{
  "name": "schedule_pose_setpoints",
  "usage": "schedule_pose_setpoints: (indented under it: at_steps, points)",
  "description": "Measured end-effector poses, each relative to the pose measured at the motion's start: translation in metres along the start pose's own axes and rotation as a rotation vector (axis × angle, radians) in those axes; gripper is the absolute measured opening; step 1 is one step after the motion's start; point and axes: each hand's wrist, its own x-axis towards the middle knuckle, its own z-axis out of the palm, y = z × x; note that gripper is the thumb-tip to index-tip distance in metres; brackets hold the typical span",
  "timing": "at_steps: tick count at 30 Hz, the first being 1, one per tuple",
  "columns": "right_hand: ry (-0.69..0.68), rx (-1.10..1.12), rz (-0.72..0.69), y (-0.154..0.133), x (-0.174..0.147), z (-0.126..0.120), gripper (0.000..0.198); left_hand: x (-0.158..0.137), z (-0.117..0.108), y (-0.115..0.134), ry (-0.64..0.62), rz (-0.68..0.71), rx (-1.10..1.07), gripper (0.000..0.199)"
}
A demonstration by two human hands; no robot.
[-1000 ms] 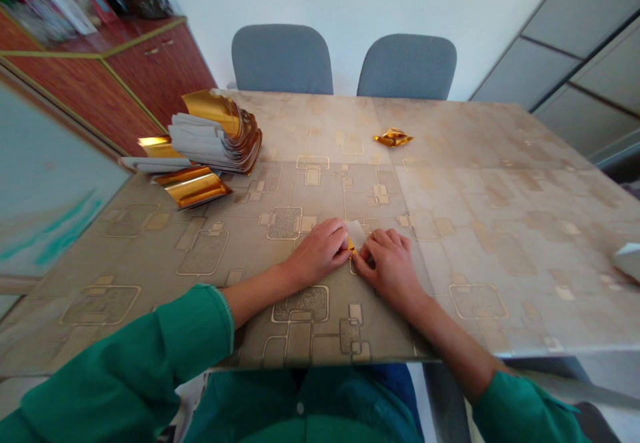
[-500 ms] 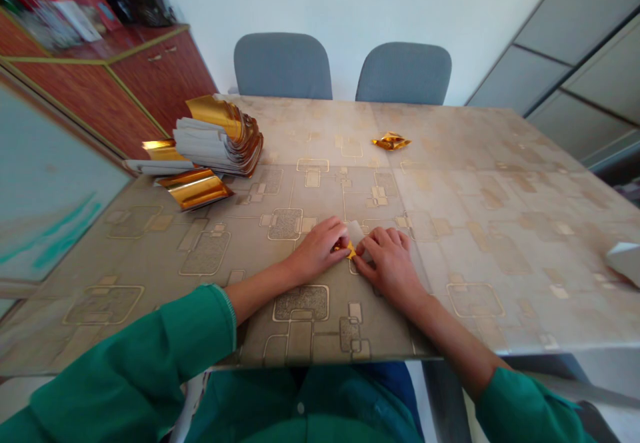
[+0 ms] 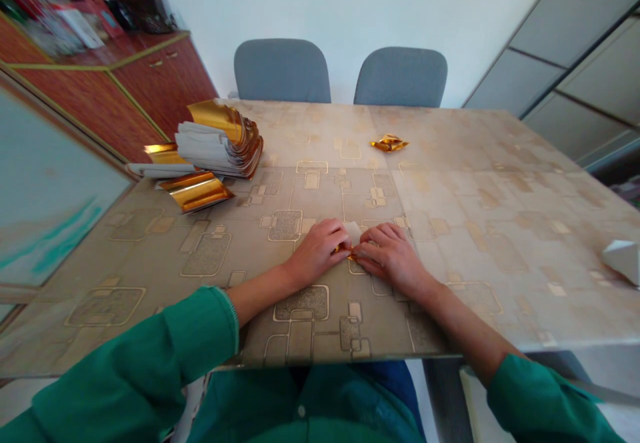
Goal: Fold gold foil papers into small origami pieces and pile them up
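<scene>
The person's left grip [image 3: 320,250] pinches a small gold-and-white paper [image 3: 353,231] at its left side. The right grip [image 3: 393,256] meets it from the right, fingers close together; whether they clasp the paper or merely press it, one cannot tell. The paper sits between the two at the near middle of the patterned counter [image 3: 465,230], its pale end poking out beyond the fingers. The step in hand looks like working in a fold; the next move seems to call for steadying one side while the other is creased. Farther out lies a shaped gold piece [image 3: 389,143], and to the left a stack of sheets [image 3: 215,143] with a gold sheet [image 3: 197,192] nearer the person.
</scene>
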Motion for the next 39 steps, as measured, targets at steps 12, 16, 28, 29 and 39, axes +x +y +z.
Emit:
schedule_pose_setpoints:
  at_steps: [12, 16, 28, 29, 39]
  points:
    - [-0.063, 0.165, -0.016, -0.014, 0.000, 0.007, 0.020, -0.003, -0.013, -0.013, 0.028, 0.247, 0.414, 0.024]
    - [-0.057, 0.188, -0.002, -0.018, 0.001, 0.009, 0.019, -0.021, -0.015, -0.012, 0.039, 0.414, 0.491, 0.025]
    - [-0.071, 0.204, 0.003, -0.001, 0.002, 0.002, 0.022, -0.046, -0.012, 0.003, -0.060, 0.321, 0.460, 0.037]
    - [-0.073, 0.198, 0.001, 0.001, 0.002, 0.001, 0.022, -0.045, -0.013, 0.002, -0.064, 0.326, 0.470, 0.035]
    - [-0.141, 0.157, -0.022, 0.004, 0.007, -0.003, 0.031, -0.017, -0.020, 0.000, -0.054, 0.565, 0.533, 0.023]
